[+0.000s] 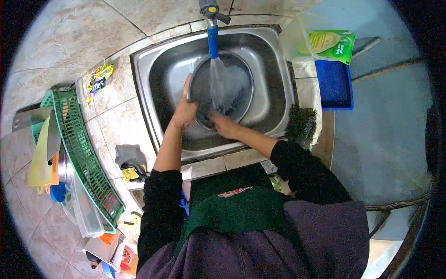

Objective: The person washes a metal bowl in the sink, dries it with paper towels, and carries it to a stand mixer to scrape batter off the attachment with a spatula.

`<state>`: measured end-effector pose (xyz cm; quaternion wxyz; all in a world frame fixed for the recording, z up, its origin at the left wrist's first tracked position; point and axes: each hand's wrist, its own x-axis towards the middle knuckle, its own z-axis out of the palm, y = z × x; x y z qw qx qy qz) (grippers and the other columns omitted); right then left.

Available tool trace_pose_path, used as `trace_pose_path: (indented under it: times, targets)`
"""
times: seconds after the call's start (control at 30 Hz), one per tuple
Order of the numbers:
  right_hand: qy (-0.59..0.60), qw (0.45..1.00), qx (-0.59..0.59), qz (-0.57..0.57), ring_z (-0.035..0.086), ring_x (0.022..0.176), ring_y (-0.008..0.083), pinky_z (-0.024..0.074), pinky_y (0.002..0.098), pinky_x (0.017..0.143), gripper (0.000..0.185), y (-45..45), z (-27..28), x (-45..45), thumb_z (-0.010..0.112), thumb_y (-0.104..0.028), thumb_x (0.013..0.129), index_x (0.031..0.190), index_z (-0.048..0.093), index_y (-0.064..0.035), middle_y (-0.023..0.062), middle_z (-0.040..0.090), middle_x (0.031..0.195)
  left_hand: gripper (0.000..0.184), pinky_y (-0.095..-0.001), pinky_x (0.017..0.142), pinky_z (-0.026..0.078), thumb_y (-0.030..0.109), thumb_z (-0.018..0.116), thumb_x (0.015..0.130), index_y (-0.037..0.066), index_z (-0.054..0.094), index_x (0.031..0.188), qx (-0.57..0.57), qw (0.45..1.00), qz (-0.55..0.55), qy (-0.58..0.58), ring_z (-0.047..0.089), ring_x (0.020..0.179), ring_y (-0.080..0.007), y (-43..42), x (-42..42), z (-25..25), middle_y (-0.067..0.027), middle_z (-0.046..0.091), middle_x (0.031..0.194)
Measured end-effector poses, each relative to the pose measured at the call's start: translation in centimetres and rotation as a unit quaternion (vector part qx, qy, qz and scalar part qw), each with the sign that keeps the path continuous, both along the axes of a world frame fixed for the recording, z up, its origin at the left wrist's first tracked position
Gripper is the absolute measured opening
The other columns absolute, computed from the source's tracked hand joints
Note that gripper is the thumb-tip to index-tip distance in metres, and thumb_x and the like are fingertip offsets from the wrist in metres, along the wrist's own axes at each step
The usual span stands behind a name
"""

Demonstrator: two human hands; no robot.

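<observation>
So the dark round pan (200, 86) sat mid-sink (269, 104), under water (217, 86) pouring from the blue hose (213, 43) on the tap (211, 11), and the spray blurred a good chunk of its inside. The left hand (186, 114) was closed on the pan's left side, some fingers hidden. The right hand (225, 125) was curled down inside the near edge, but blurry, so I honestly couldn't tell how far open it was or if it gripped anything. Over left, a green basket (76, 128) had a yellowish board (41, 156), a long clear box (87, 211) and other overlapping stuff too jumbled to sort out. Far left, a yellow packet (98, 83) stuck out of a small clear container (80, 90); far right, a green packet (344, 46) showed partly through a clear tub (291, 42), which covered the far edge of a blue tray (335, 88).
</observation>
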<state>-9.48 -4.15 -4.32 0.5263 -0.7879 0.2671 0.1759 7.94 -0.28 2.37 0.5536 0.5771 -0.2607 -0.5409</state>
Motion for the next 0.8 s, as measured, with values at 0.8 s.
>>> trace_pose_path:
  times: [0.8]
  targets:
    - [0.166,0.984,-0.054,0.02,0.003,0.135,0.049,0.0089,0.0528,0.111,0.066,-2.0,-1.6,-0.5,0.036,-0.033,0.094,0.146,0.003,-0.0084,0.0303,0.0,0.147,0.088,-0.0322,0.107,0.023,-0.022,0.037,0.068,0.013,0.015,0.146,-0.011,0.992,0.103,0.072,0.027,0.133,-0.0241,2.3,-2.7,-1.4,-0.0122,0.029,0.144]
